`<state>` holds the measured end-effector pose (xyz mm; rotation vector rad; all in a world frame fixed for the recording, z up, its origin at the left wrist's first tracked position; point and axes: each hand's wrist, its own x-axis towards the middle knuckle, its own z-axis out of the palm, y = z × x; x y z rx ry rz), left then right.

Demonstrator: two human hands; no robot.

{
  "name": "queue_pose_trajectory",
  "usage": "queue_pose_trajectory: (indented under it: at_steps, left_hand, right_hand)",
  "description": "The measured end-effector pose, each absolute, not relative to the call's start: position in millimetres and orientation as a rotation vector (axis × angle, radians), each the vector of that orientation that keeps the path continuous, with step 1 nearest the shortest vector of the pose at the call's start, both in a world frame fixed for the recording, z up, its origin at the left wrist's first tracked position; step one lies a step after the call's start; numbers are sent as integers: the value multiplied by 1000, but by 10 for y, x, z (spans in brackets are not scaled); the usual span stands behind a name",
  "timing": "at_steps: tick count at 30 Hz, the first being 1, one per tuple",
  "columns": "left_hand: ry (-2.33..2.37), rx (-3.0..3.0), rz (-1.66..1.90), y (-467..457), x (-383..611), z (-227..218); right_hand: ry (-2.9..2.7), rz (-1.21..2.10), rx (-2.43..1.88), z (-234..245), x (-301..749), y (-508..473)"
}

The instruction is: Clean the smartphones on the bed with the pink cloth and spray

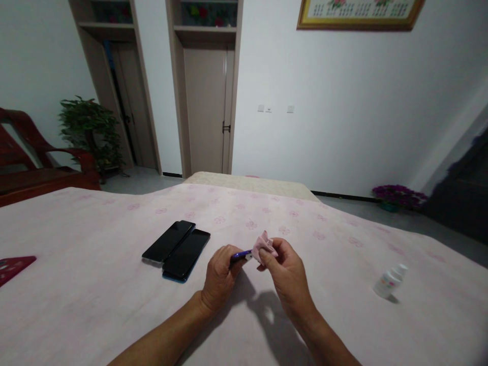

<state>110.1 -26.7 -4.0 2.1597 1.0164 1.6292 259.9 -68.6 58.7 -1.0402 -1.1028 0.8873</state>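
Observation:
My left hand (221, 274) is closed around a blue-purple phone (241, 255), held edge-on above the table, so its screen does not show. Pinched in my right hand (286, 269) is a crumpled pink cloth (264, 247), pressed against the phone's right end. Part of the phone is hidden by my fingers and the cloth. To the left of my hands two more phones lie face up with dark screens: one black phone (170, 241) and, overlapping beside it, a phone with a blue edge (187, 255).
A small white bottle (390, 281) stands at the right on the pink flowered tablecloth (324, 315). A red flat item (15, 267) lies at the left edge. Beyond the table are a wooden chair (46, 152), a potted plant (89, 129) and purple flowers (398, 194).

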Motion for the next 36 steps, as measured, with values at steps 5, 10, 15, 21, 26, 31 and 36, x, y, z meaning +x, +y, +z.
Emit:
queue_pose_trajectory:
  at_steps: [5, 10, 15, 21, 26, 31, 36]
  left_hand:
    - [1012, 2203, 1614, -288, 1105, -28]
    - [1041, 2205, 1585, -292, 1106, -20]
    - [1012, 2219, 1592, -288, 1111, -31]
    - [1019, 2212, 1595, -286, 1107, -27]
    - [1069, 2174, 1570, -280, 1105, -19]
    - [1059, 2200, 1587, -277, 1108, -15]
    - [1053, 2229, 1603, -274, 1115, -23]
  right_hand:
    - [-1126, 852, -1055, 558, 2588, -676]
    - [-1151, 773, -1088, 564, 2599, -661]
    - [-1288, 717, -1124, 564, 2630, -662]
    - [-1607, 187, -1182, 746, 2843, -704]
    - [-1867, 111, -1157, 879, 2974, -769]
    - [-1926, 160, -1118, 892, 2970, -811]
    - [-1994, 96, -1133, 917, 2954, -852]
